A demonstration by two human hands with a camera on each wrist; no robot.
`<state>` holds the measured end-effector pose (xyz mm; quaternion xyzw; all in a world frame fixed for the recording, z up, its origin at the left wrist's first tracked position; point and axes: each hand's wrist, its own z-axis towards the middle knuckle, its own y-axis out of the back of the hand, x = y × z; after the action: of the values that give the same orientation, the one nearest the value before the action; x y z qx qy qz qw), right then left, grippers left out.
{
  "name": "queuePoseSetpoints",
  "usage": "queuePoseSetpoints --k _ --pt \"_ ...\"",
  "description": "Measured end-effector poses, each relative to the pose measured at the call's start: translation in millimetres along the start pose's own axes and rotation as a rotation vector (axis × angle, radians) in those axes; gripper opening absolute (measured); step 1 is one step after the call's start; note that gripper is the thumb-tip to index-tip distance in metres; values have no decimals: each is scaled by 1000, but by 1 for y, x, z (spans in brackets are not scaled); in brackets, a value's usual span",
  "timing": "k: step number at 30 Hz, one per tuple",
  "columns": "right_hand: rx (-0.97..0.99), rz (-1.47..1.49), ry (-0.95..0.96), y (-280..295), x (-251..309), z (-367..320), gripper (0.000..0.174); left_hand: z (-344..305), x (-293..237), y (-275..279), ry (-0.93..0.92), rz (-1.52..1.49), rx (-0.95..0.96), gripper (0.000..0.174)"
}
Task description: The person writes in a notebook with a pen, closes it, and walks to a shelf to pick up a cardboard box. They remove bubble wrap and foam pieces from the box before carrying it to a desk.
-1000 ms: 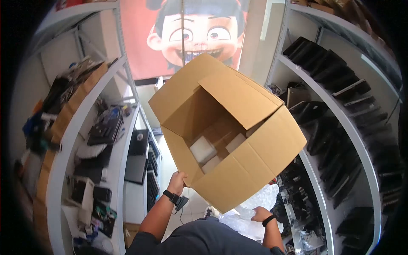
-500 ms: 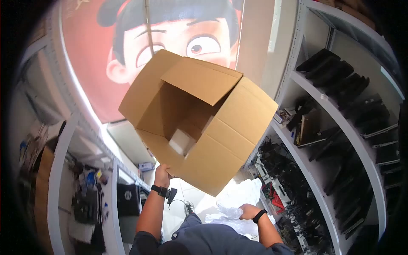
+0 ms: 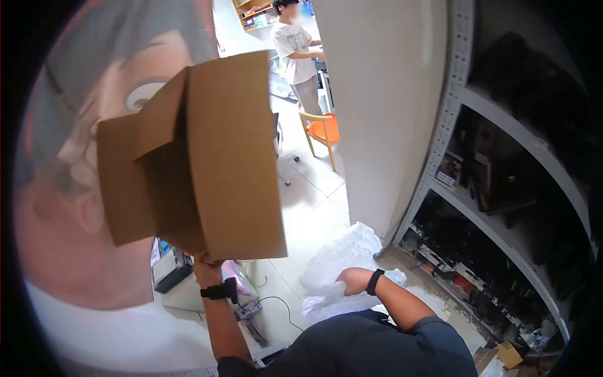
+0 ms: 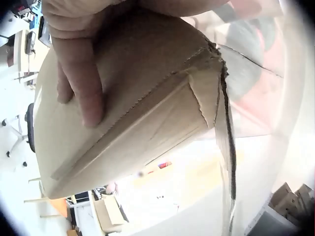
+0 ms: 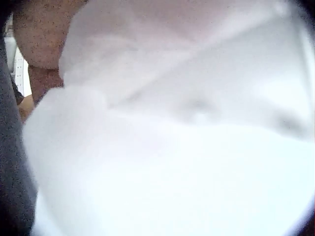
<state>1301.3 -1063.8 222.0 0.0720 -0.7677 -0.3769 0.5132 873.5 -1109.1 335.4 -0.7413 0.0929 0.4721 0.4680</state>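
Observation:
A big open cardboard box (image 3: 239,157) is held up in front of me, its mouth facing left and its inside in shadow. My left hand (image 3: 207,271) grips the box at its lower edge. In the left wrist view, fingers (image 4: 88,101) lie against the outer cardboard (image 4: 142,59), beside a creased, torn corner. Low on the right, my right hand (image 3: 355,281) holds a bunched sheet of clear bubble wrap (image 3: 344,248). That wrap (image 5: 147,167) fills most of the right wrist view, blurred and overexposed.
A metal shelf rack (image 3: 433,157) loaded with dark electronics stands to the right, beside a pale wall panel (image 3: 389,113). Through the opening ahead are an orange chair (image 3: 323,129) and a standing person (image 3: 295,56). A cable (image 3: 282,301) trails across the tiled floor.
The view has turned right, bringing the doorway and person into sight. The box has swung so its mouth faces left, hiding the white blocks seen inside earlier. Both hands keep their holds.

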Motion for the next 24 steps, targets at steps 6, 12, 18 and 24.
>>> queuePoseSetpoints --k 6,12,18,24 --pt "63 11 96 71 -39 170 30 138 -24 -8 -128 -56 -42 32" --pt "173 -45 122 151 -40 328 30 278 -44 31 -174 -148 -59 30" --pt "38 -24 128 192 -65 447 30 385 -45 29 -254 -141 -178 31" --pt "-32 -15 38 275 -114 540 30 527 -27 31 -390 -246 178 20"
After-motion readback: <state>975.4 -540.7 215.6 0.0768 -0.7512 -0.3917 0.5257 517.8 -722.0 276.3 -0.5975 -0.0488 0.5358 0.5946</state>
